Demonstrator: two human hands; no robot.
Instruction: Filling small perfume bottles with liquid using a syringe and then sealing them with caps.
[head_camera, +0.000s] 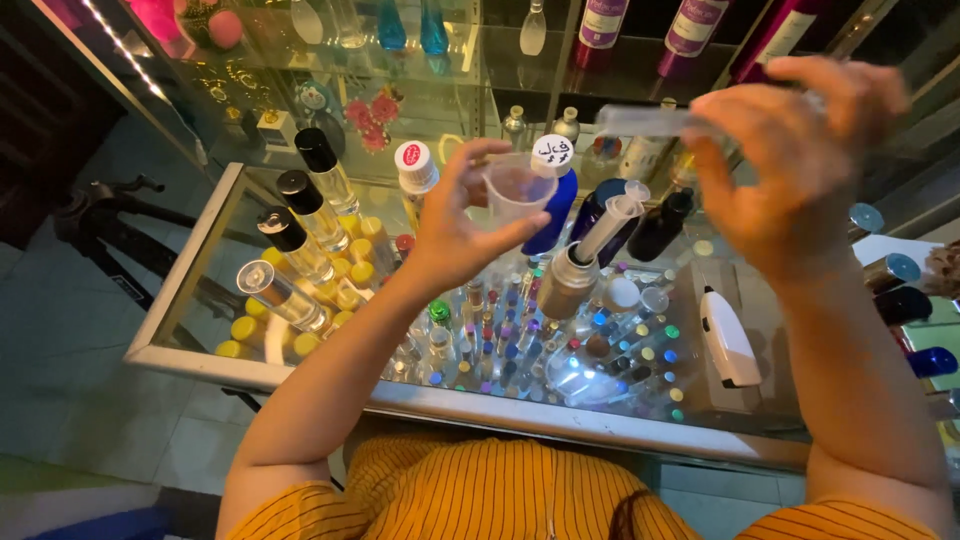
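A small clear plastic cup (515, 190) is pinched at its rim and wall by the left hand (455, 235), fingers clamped on it; it is judged light, thin-walled and easily squashed. A clear syringe barrel (650, 120) is gripped by the closed right hand (790, 165). Below the fingers stands a bronze bottle (568, 283) on the glass counter (300, 375).

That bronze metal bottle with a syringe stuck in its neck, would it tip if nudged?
Probably. The bronze metal bottle stands upright on smooth glass countertop, and the clear plastic syringe leans out of its neck, likely top-heavy. It might also slide.
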